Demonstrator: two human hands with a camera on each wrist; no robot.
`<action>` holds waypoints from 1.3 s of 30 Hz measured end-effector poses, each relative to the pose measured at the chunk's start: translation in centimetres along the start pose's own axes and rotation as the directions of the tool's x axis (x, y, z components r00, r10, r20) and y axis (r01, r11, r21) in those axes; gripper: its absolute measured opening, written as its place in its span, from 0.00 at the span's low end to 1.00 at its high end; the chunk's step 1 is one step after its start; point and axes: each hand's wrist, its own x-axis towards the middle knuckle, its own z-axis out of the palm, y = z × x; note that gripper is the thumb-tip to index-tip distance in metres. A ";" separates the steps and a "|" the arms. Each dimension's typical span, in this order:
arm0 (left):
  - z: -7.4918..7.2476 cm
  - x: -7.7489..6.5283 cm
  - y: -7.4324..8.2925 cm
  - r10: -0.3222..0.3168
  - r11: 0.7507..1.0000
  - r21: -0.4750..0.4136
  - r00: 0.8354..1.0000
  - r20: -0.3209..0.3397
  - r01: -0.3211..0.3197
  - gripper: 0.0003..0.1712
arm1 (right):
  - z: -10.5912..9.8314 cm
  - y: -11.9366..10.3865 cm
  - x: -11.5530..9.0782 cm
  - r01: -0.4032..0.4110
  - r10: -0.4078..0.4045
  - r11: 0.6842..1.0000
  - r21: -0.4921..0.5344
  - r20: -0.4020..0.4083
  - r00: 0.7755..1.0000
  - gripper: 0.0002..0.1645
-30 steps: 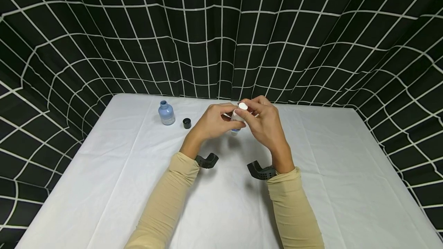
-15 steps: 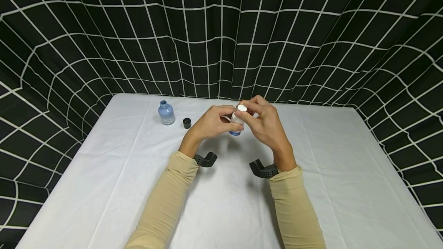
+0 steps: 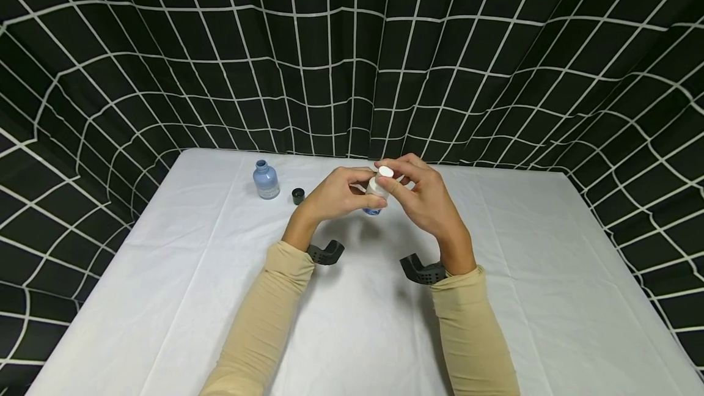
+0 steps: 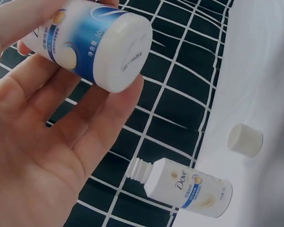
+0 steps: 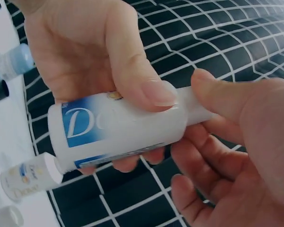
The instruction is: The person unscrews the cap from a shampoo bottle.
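Observation:
My left hand (image 3: 346, 191) grips a white and blue Dove bottle (image 5: 120, 130) around its body, thumb laid along the side. The bottle's base shows in the left wrist view, while the fingers hide part of its label. At its top, my right hand (image 3: 420, 191) pinches the white cap (image 3: 386, 172) between thumb and fingers. Cap and neck are in line, with the bottle tilted above the table. Beyond the hands stands a smaller white Dove bottle (image 4: 189, 187) with a bare threaded neck, and a loose white cap (image 4: 245, 140) lies near it. Both are hidden in the head view.
A translucent blue bottle (image 3: 266, 181) stands uncapped at the back left of the white-covered table (image 3: 357, 322). Beside it sits a small black cap (image 3: 298, 195). A black curtain with white grid lines (image 3: 352, 47) hangs behind and along both sides.
The held bottle has tipped slightly, so more of its blue lower part and white shoulder show. My right wrist has turned and shifted a little to the right; both hands keep their hold.

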 end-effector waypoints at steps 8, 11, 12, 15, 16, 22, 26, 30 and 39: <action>0.3 0.0 0.4 -0.039 0.995 0.094 0.998 -0.056 0.044 0.17 | -0.3 -0.3 -0.1 -0.089 0.084 0.995 -0.040 -0.106 0.991 0.15; 0.4 0.0 0.4 -0.027 0.991 0.128 0.998 -0.063 0.035 0.18 | -0.1 -0.3 -0.1 -0.117 0.108 0.991 -0.065 -0.133 0.985 0.14; 0.4 0.1 0.4 -0.028 0.990 0.138 0.998 -0.064 0.037 0.19 | 0.0 -0.3 -0.1 -0.125 0.115 0.990 -0.071 -0.139 0.984 0.15; 0.5 0.1 0.4 -0.029 0.984 0.171 0.997 -0.073 0.041 0.21 | 0.2 -0.3 -0.1 -0.142 0.128 0.986 -0.085 -0.152 0.980 0.16; 0.5 0.1 0.5 -0.033 0.983 0.176 0.997 -0.075 0.046 0.22 | 0.3 -0.3 0.0 -0.142 0.127 0.986 -0.087 -0.156 0.979 0.16; 0.5 0.1 0.7 -0.025 0.981 0.191 0.995 -0.093 0.042 0.20 | 0.7 -0.5 0.0 -0.113 0.099 0.990 -0.084 -0.157 0.983 0.16; 0.5 0.1 0.7 -0.016 0.982 0.184 0.996 -0.092 0.033 0.18 | 0.5 -0.6 0.0 -0.086 0.076 0.993 -0.076 -0.136 0.988 0.15; 0.5 0.1 0.7 -0.013 0.986 0.165 0.997 -0.077 0.025 0.16 | 0.4 -0.5 0.0 -0.054 0.046 0.996 -0.073 -0.110 0.993 0.15; 0.7 0.3 0.8 -0.042 0.990 0.131 0.997 -0.070 0.051 0.10 | 0.0 -0.4 -0.1 0.013 -0.014 0.997 -0.081 -0.007 1.000 0.21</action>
